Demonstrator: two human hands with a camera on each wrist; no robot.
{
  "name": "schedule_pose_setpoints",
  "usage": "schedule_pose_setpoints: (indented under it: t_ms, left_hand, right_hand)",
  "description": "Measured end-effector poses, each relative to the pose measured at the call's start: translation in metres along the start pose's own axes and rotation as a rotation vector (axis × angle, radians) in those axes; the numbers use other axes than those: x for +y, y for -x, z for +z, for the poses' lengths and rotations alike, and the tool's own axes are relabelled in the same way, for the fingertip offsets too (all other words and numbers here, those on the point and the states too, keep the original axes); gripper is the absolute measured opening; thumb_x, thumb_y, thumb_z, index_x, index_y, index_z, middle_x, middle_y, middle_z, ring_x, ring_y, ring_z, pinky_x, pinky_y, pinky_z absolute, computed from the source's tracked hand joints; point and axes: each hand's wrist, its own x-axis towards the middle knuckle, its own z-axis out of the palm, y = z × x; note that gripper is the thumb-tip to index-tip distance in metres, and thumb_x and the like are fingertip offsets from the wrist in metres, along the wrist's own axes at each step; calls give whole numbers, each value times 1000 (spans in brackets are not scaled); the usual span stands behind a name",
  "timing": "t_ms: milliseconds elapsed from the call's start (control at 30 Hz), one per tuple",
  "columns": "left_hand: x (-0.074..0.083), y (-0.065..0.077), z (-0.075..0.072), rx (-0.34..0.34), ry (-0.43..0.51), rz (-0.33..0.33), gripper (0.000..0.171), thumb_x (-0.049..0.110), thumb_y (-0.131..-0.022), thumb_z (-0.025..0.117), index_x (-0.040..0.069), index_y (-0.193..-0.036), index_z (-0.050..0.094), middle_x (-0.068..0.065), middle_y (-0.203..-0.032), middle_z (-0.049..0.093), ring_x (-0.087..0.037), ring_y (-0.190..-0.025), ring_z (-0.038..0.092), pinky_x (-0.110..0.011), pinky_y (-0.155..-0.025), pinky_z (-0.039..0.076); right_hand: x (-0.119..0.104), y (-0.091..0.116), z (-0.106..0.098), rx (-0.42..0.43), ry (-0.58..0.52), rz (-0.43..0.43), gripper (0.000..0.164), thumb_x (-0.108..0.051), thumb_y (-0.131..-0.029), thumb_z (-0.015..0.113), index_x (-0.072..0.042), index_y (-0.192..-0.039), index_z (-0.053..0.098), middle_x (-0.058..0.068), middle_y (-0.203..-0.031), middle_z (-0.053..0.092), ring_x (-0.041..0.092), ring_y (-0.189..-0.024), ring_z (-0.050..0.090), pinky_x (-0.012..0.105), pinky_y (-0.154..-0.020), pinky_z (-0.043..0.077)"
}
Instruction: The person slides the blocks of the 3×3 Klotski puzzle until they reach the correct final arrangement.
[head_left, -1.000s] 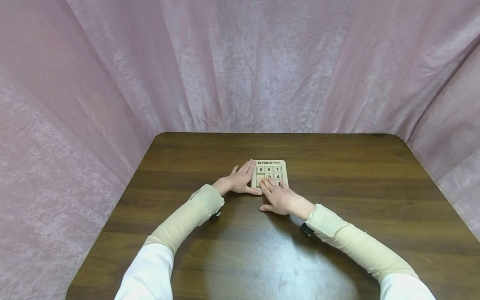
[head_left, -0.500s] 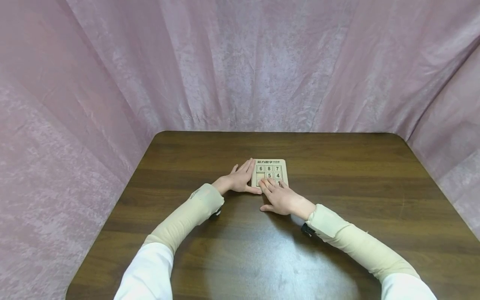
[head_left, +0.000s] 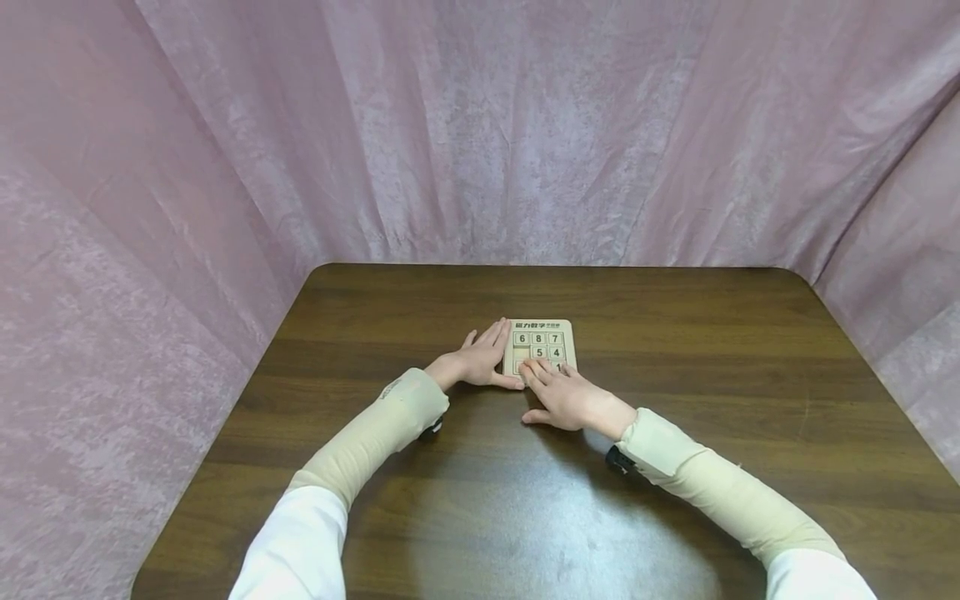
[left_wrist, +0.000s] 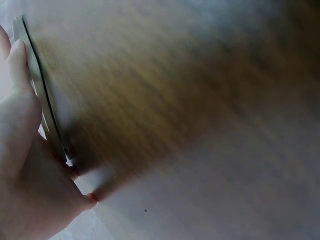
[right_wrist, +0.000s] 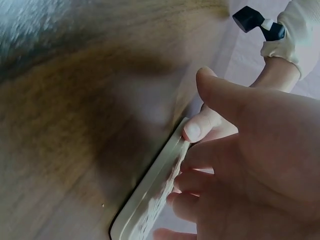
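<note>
- Pale number-slide board (head_left: 567,343) lies flat on the desk (head_left: 420,308), in its far half, near the middle left to right, both hands at it
- Printed dark characters (head_left: 530,325) run along the board's far border, tile grid below
- Far row reads 6 (head_left: 522,339), 8 (head_left: 538,339), 7 (head_left: 555,338)
- Middle row: bare slot (head_left: 521,353) at left, then 5 (head_left: 539,352) and 4 (head_left: 557,352)
- Near row mostly under fingers, 1 (head_left: 558,367) legible at right, other numbers there hidden
- Left hand (head_left: 482,360): fingers straight and close together along the board's left edge, thumb spread wide from them, at the near left corner, nothing pinched
- Right hand (head_left: 562,398): fingers extended, loosely together, laid over the near row, thumb out to the side, apart from the board; pressing or just resting, cannot tell
- Right wrist view shows the board's near edge side-on, left thumb touching its corner
- Both forearms in beige sleeves (head_left: 367,437) with white cuffs (head_left: 296,542) further up, small black device (head_left: 619,460) under the right wrist
- Pink velvety curtain (head_left: 480,133) hangs behind the desk and along both sides
</note>
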Motion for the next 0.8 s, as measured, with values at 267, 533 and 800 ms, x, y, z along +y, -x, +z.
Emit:
schedule_pose_setpoints:
  t_ms: [267, 533, 800]
  left_hand:
    - [0, 0, 0, 3, 12, 3, 117, 69, -85, 55, 3, -153, -14, -15, -162, -12, -25, -152, -5, -56, -119, 7]
    - [-1, -1, 1, 11, 13, 8, 118, 69, -84, 55, 2, -153, -13, -15, -163, -11, -25, -152, -4, -57, -119, 8]
    - [-1, -1, 2, 19, 10, 8, 118, 68, -85, 56, 1, -153, -12, -16, -163, -9, -26, -152, -3, -56, -119, 8]
  right_hand:
    - [5, -2, -3, -2, -24, 20, 81, -48, -96, 53, 6, -150, 25, 25, -157, 24, 40, -146, 22, 61, -113, 23]
    - [12, -9, -1, -14, -34, 37, 81, -50, -98, 47, 5, -151, 21, 24, -158, 22, 39, -147, 20, 63, -113, 22]
    - [16, -14, -2, 1, -32, 45, 81, -50, -98, 46, 5, -151, 20, 24, -158, 19, 40, -147, 19, 63, -113, 22]
